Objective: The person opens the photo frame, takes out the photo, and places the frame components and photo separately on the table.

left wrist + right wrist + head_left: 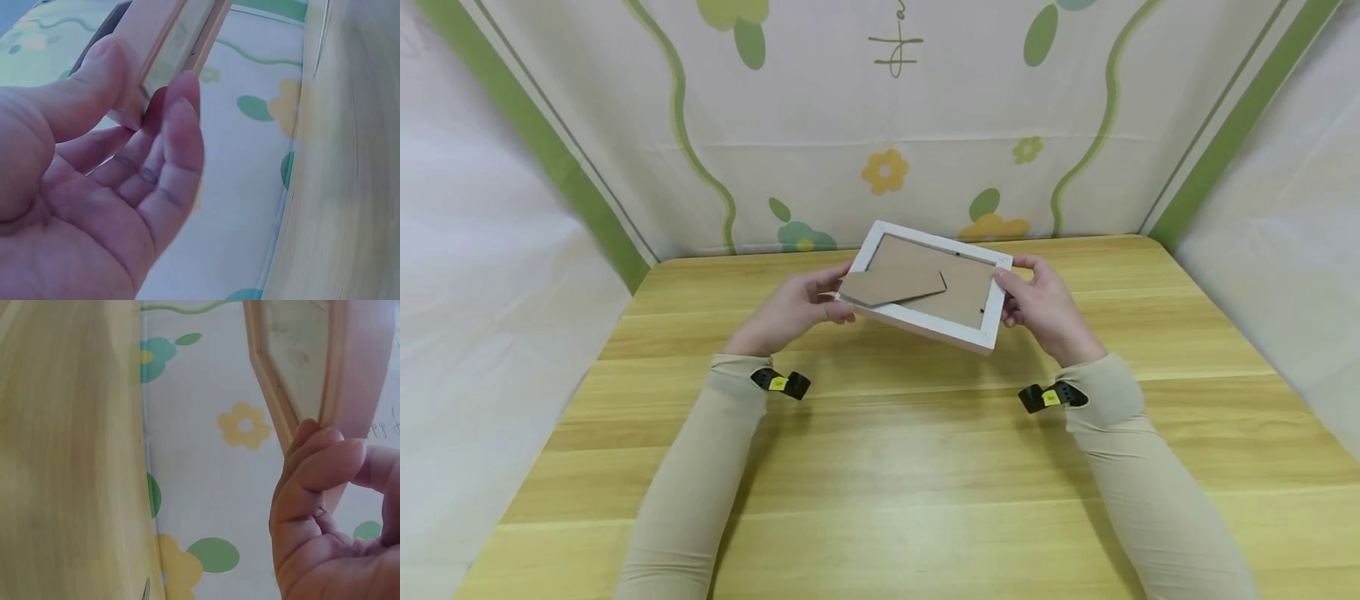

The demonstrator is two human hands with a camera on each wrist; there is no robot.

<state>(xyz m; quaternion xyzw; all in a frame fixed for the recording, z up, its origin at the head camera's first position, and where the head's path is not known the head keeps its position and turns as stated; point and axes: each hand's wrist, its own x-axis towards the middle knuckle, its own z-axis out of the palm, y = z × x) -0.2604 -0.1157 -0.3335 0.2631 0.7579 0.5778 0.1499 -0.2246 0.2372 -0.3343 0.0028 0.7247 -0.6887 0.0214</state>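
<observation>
A white picture frame (925, 321) is held tilted above the table, its brown backing board (917, 254) facing up toward the head camera. A brown easel stand (895, 285) lies across the back, reaching over the left edge. My left hand (793, 308) grips the frame's left corner, thumb on one side and fingers beneath, as the left wrist view shows. On the opposite edge my right hand (1045, 308) pinches the frame, thumb on its back. In the right wrist view the underside of the picture frame (337, 356) shows a pane inside a pale pinkish border.
Below is a wood-grain table (895, 467). A white cloth (820, 108) printed with flowers and green bands hangs behind it, with plain white cloth (497, 250) at the left side. Each wrist wears a small black camera on a strap (782, 382).
</observation>
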